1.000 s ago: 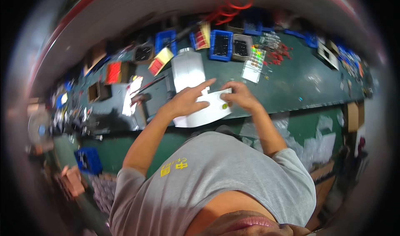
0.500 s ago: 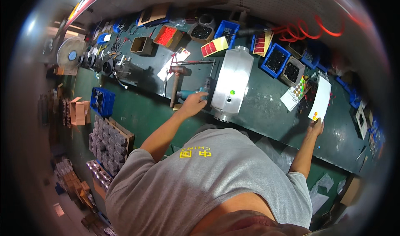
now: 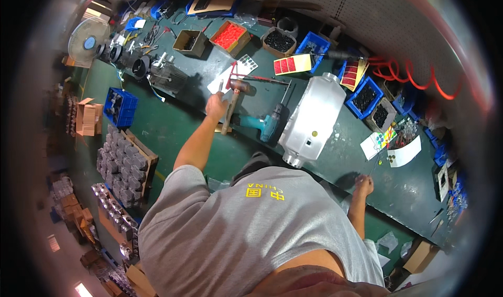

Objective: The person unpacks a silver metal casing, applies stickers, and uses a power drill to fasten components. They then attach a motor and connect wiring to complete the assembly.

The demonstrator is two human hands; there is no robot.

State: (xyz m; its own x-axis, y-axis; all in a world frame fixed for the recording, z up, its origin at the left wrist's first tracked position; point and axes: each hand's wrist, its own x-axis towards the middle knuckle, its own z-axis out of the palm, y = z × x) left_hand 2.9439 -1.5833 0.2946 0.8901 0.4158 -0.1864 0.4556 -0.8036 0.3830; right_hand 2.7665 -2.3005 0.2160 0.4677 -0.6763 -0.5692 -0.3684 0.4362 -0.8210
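Note:
My left hand (image 3: 215,107) is closed around a slim, grey, pen-like tool (image 3: 220,86), whose end sticks out above the fingers over a white sheet. Just right of it lies a hammer (image 3: 239,86) with a wooden handle. Beyond that, a teal power drill (image 3: 267,124) points its long bit away from me. A silver metal housing (image 3: 314,113) lies in front of me, with a small round sticker (image 3: 315,133) on it. At the bench's near edge, right of the housing, my right hand (image 3: 363,185) has curled fingers; anything inside them is hidden.
A curved white sticker sheet (image 3: 406,153) lies at the right beside a sheet of coloured dots (image 3: 373,144). Parts boxes line the back, including one of red pieces (image 3: 229,36) and a blue bin (image 3: 365,98). A motor (image 3: 166,77) stands left; a red coiled hose (image 3: 414,74) hangs right.
My left hand has left the drill and moved left to grip the slim tool. My right hand has let go of the white sticker sheet and drawn back toward the near edge.

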